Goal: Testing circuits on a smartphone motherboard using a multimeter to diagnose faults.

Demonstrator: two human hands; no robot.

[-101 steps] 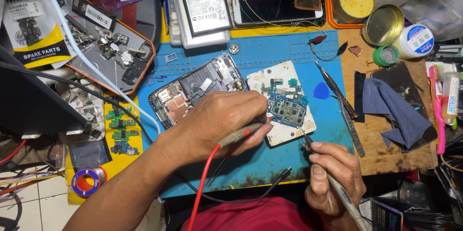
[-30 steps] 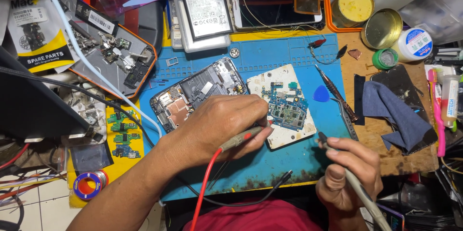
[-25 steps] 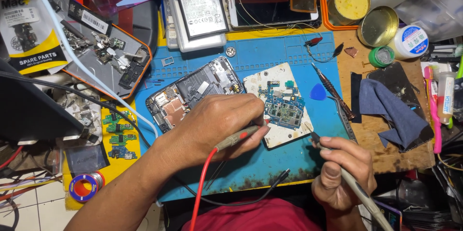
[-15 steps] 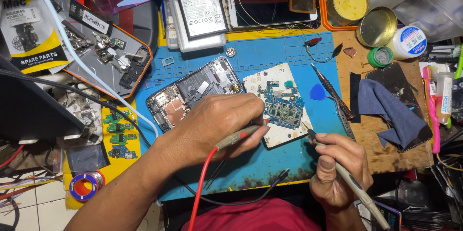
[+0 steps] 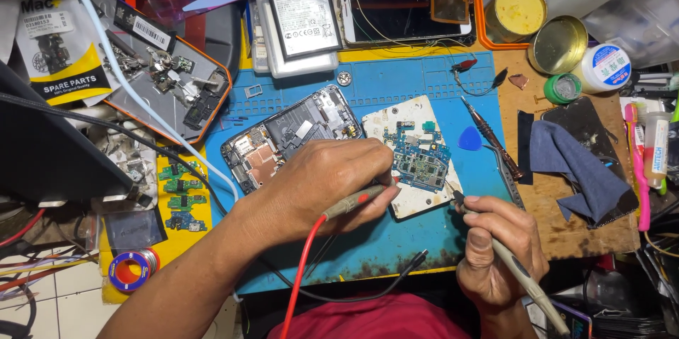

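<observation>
Right hand [image 5: 498, 254], gripping grey probe [image 5: 520, 279], shifted tip closer to circuit board [image 5: 417, 158]; left hand [image 5: 332, 183] pinching red probe [image 5: 353, 201], unmoved.

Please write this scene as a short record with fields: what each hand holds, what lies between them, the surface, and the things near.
left hand: holds a red probe with a red wire, tip at the circuit board
right hand: holds a grey pen-shaped tool, tip near the board's right edge
circuit board: blue-green, lies on a white plate
opened phone: lies left of the board, partly under the left hand
surface: blue work mat
nearby: blue pick, dark blue cloth, solder roll
</observation>
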